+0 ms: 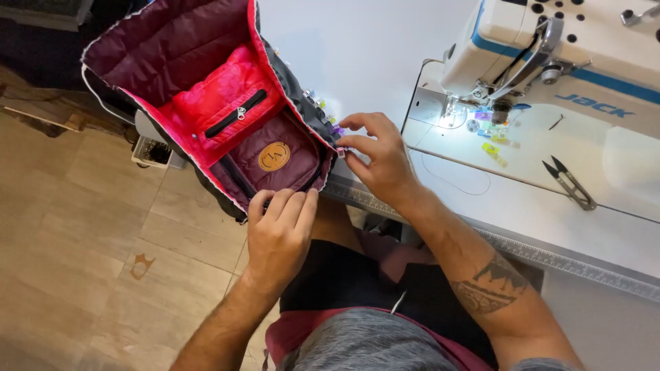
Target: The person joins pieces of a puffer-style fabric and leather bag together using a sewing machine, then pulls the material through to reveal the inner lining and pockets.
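A quilted bag (206, 82), maroon and bright pink inside with a black zipper pocket and a round tan patch, lies open over the left edge of the white sewing table (357, 48). My left hand (280, 230) grips the bag's near edge, fingers curled over the rim. At the bag's right edge my right hand (378, 158) pinches a small sewing clip (340, 152). Several coloured clips (323, 110) line that edge.
A white industrial sewing machine (564, 48) stands at the right, its lamp lighting the needle area. Loose coloured clips (491, 134) lie under it and black thread snips (569, 182) rest on the table. A ruler strip runs along the table's front edge. Tiled floor at left.
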